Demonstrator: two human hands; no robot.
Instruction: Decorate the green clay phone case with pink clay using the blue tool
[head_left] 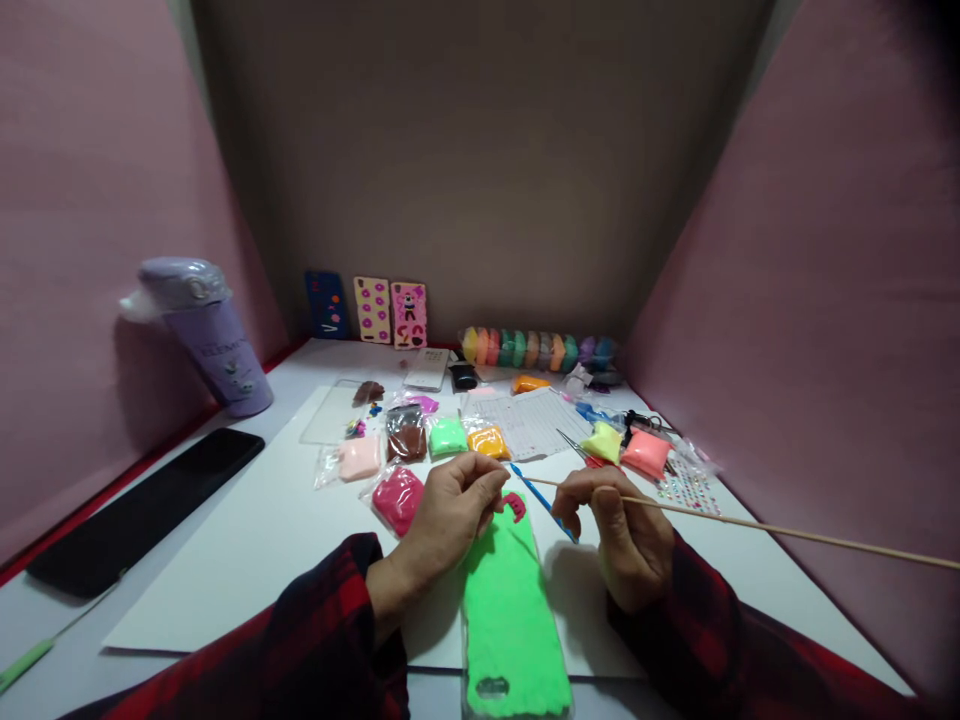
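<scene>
A phone case covered in bright green clay [510,610] lies on a white sheet [247,540] in front of me, with a small pink clay piece [516,506] at its top end. My left hand [450,515] rests on the case's upper left edge, fingers curled beside the pink piece. My right hand [619,530] is closed on a long thin wooden stick [787,527] whose tip points left toward the pink piece. A blue tool [541,497] lies just beyond the case between the hands.
Bagged clay in pink [399,497], peach, brown, green [448,437], orange, yellow and coral [645,453] lies beyond. A row of clay packs [540,349] and three decorated cases [390,311] stand at the back. A purple tumbler [214,340] and a black pad [142,510] sit left.
</scene>
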